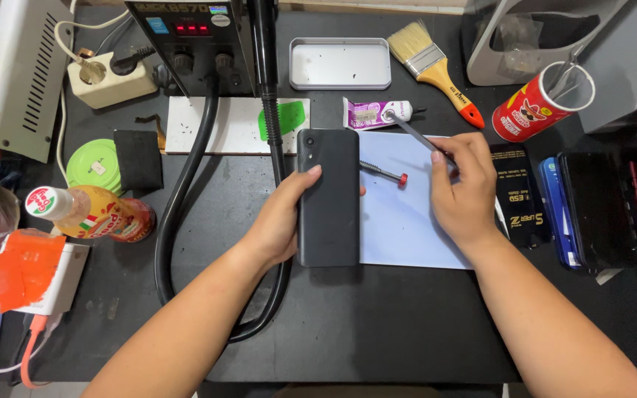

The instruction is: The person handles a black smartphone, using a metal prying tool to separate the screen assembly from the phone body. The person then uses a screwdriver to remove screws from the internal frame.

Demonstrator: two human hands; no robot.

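**Phone face down in one hand, slim tool in the other**

Lowest in the frame, two bare forearms come in from the bottom edge, angling up over the black work surface (377, 324). Centre frame now: the left hand (278, 221) is wrapped round the left edge of a dark grey rectangular smartphone (328, 197), back side up, camera lens at its upper left corner. The fingers are closed on it, thumb tip lying on the upper back panel, other fingertips just showing past the right edge. The phone overlaps the left edge of a pale blue sheet (399, 221) lying flat on the surface.

Right of centre, the right hand (464, 191) rests over that sheet's right side, fingers pinched narrow around a thin dark metal rod-shaped tool (414, 135) that slants up and left, its tip touching or just beside the cap end of a small white and purple tube (374, 113). Between the two hands, on the sheet, lies a short screwdriver with a red end (383, 173).

Behind the phone, a thick black hose (186, 191) loops down the left-centre, beside a white tile with a green patch (234, 124). Right side: a stack of dark flat packets and phones (562, 206). Left side: a plastic bottle with a red and white cap (90, 212) lying down, and a green round lid (90, 163).

Top of the frame: a black rework station with red digits (186, 37), an empty silver tin tray (340, 63), a wooden-handled paintbrush (436, 70), and a red cylindrical can holding tweezers (543, 107).
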